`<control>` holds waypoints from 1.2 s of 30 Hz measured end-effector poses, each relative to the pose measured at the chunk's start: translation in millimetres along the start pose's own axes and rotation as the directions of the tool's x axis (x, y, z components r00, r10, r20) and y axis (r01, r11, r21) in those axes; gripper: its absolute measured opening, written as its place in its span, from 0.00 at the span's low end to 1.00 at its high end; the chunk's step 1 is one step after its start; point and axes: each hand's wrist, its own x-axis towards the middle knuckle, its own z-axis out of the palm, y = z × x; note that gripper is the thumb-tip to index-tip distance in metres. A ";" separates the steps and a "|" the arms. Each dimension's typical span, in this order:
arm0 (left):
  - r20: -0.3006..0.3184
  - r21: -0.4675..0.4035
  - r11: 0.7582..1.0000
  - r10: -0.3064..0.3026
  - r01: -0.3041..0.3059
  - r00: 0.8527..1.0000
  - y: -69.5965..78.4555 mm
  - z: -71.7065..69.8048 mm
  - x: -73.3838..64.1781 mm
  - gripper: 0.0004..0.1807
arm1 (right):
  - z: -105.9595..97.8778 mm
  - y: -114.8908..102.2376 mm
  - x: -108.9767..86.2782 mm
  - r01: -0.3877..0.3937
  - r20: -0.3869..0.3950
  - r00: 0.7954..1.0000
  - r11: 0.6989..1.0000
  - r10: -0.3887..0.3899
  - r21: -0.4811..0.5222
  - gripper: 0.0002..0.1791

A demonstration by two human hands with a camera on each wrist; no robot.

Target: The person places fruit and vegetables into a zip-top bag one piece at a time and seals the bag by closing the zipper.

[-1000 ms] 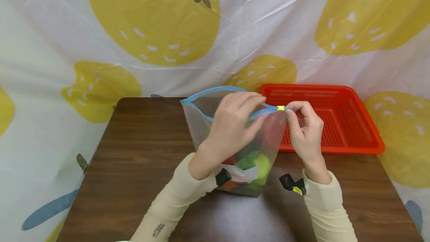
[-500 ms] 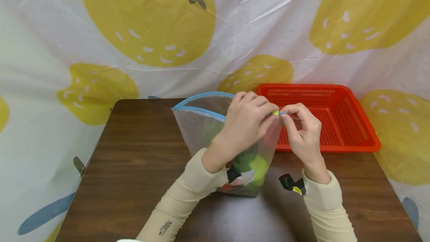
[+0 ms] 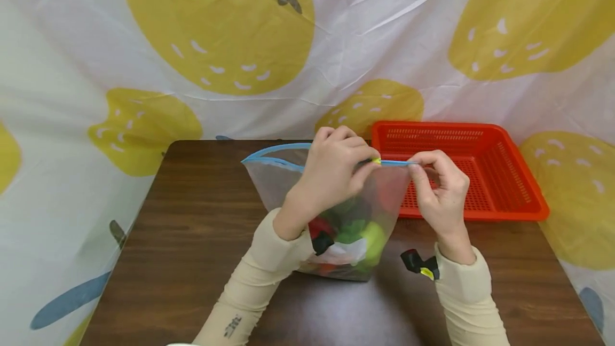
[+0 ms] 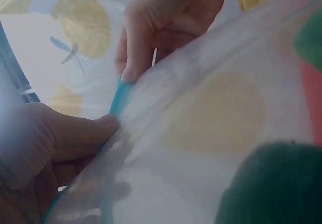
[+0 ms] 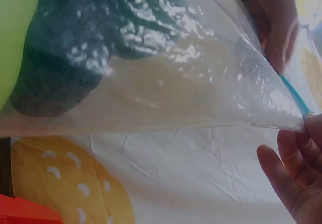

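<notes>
A clear plastic slider bag (image 3: pixel 391 186) with a blue zip edge stands on the table, bulging with colourful items low inside. My left hand (image 3: pixel 331 167) pinches the small yellow slider (image 3: pixel 377 161) on the zip. At the bag's right top corner, the thumb and fingers of my right hand (image 3: pixel 442 191) pinch the end of the blue strip. Between the hands the zip edge lies flat, while left of my left hand the mouth gapes. Through the plastic show a light green item (image 3: pixel 375 239), a red one (image 3: pixel 319 226) and a dark green one (image 5: pixel 60 78).
A red perforated plastic basket (image 3: pixel 519 175) stands at the back right, partly behind the bag and my right hand. The dark wood table (image 3: pixel 202 228) ends at the back against a white cloth (image 3: pixel 336 52) printed with yellow fruit.
My left hand first moved right and took hold of the slider near the right corner, then drew it left along the zip. My right hand keeps its pinch on the corner.
</notes>
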 end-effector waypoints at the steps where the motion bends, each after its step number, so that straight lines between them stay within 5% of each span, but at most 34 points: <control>1: 0.006 0.000 1.000 -0.008 0.008 1.000 -2.7 -2.3 -1.8 0.04 | -1.1 0.4 -0.4 -0.004 -0.009 1.000 1.000 0.004 -0.003 0.11; 15: 0.039 -0.065 0.991 -0.113 0.115 0.993 -72.4 -50.2 -54.9 0.05 | -15.9 13.2 -9.3 -0.085 -0.055 0.994 0.991 0.091 0.100 0.11; 20: 0.005 -0.112 0.982 -0.155 0.155 0.988 -95.4 -64.7 -75.0 0.07 | -19.6 15.4 -11.8 -0.114 -0.059 0.991 0.985 0.122 0.129 0.09; 26: 0.009 -0.186 0.967 -0.175 0.174 0.985 -106.4 -70.6 -84.4 0.07 | -19.8 16.7 -13.6 -0.117 -0.071 0.989 0.980 0.130 0.160 0.10; 29: 0.019 -0.284 0.939 -0.193 0.191 0.981 -105.6 -65.2 -86.3 0.06 | -19.5 18.3 -16.7 -0.137 -0.097 0.983 0.971 0.158 0.196 0.10; 31: 0.034 -0.427 0.875 -0.236 0.228 0.971 -105.6 -56.0 -91.2 0.06 | -19.3 19.8 -19.6 -0.152 -0.111 0.977 0.961 0.182 0.231 0.10; 32: 0.051 -0.534 0.807 -0.270 0.254 0.962 -105.3 -49.8 -95.5 0.07 | -19.0 20.5 -21.0 -0.159 -0.115 0.975 0.955 0.192 0.250 0.10; 33: 0.073 -0.648 0.711 -0.300 0.274 0.951 -105.2 -42.4 -100.5 0.09 | -18.7 21.4 -22.5 -0.165 -0.116 0.973 0.949 0.202 0.269 0.09; 36: 0.166 -0.882 0.368 -0.339 0.293 0.926 -105.4 -15.0 -118.1 0.19 | -17.5 23.4 -25.7 -0.172 -0.111 0.969 0.928 0.219 0.330 0.08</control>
